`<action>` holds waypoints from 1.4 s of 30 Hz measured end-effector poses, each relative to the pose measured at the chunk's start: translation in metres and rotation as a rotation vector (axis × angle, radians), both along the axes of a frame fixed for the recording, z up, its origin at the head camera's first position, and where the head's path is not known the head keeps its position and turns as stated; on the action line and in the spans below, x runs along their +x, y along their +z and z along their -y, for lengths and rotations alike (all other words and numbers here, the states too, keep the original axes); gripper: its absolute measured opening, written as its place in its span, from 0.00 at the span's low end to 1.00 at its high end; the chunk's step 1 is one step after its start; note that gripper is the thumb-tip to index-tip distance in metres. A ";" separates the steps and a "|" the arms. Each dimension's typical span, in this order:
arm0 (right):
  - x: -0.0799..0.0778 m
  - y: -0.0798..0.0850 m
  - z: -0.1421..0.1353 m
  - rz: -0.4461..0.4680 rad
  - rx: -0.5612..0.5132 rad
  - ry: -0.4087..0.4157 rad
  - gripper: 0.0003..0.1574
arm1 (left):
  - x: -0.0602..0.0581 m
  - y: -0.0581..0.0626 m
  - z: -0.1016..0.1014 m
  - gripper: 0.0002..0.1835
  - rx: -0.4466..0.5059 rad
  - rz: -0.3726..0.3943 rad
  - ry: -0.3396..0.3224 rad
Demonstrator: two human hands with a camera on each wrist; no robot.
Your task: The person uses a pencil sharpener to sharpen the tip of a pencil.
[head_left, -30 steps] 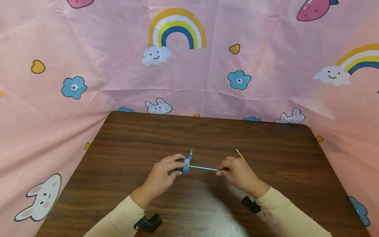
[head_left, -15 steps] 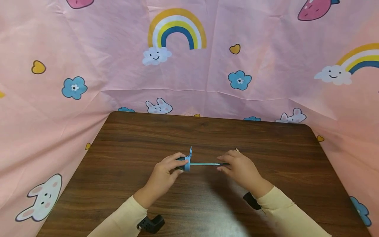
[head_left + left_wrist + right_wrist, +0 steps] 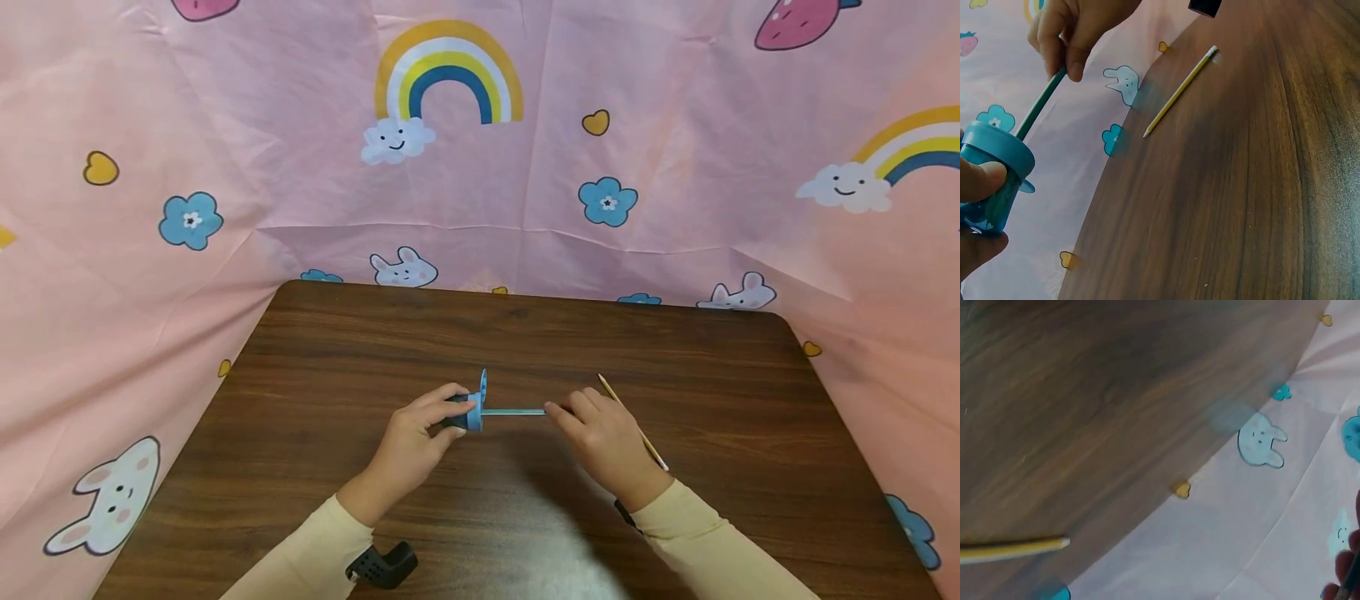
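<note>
My left hand (image 3: 405, 433) grips a blue pencil sharpener (image 3: 474, 412) with a see-through container, held sideways above the table. Its small lid (image 3: 483, 382) stands flipped up. A blue-green pencil (image 3: 513, 412) has one end in the sharpener. My right hand (image 3: 606, 442) pinches the pencil's other end between thumb and fingers. In the left wrist view the sharpener (image 3: 1000, 147) shows dark contents, too dim to make out, and the pencil (image 3: 1040, 106) slants up to the right hand (image 3: 1085, 25). Only a few fingertips (image 3: 1342, 565) of the right hand show in its own wrist view.
A yellow pencil (image 3: 654, 450) with a white end lies on the brown wooden table (image 3: 375, 333), partly hidden beneath my right hand. Pink patterned cloth (image 3: 300, 125) hangs around the table's back and sides. A black wrist camera (image 3: 382, 565) sits by the left sleeve.
My right hand loosened its fingers around the blue-green pencil half a second ago and now pinches it again, with the wrist turned. More of the yellow pencil shows. The left hand stays nearly still.
</note>
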State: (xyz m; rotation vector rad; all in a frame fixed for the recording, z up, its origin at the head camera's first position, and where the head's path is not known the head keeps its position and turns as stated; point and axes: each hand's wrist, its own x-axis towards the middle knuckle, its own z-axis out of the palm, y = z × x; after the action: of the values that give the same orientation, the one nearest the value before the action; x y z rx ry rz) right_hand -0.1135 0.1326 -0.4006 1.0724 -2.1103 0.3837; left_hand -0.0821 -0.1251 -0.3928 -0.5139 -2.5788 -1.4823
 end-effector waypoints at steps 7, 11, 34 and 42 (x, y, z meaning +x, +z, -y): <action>0.002 0.003 -0.004 0.287 0.044 -0.010 0.05 | -0.001 -0.008 0.003 0.23 -0.129 -0.162 -0.073; -0.001 0.010 -0.008 0.610 0.073 0.033 0.05 | 0.000 -0.010 0.004 0.22 -0.182 -0.256 -0.108; -0.006 0.028 -0.012 0.744 0.232 -0.058 0.08 | -0.009 -0.015 0.004 0.20 -0.280 -0.613 -0.204; -0.010 0.025 -0.016 0.664 0.207 -0.086 0.07 | -0.012 -0.017 0.008 0.21 -0.237 -0.577 -0.151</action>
State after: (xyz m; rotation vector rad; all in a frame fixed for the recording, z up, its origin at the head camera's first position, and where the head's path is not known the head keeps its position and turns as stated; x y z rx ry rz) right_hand -0.1234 0.1489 -0.3752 1.0583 -2.8242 0.5431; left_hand -0.0937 -0.1334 -0.4094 -1.0128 -2.2841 -0.8806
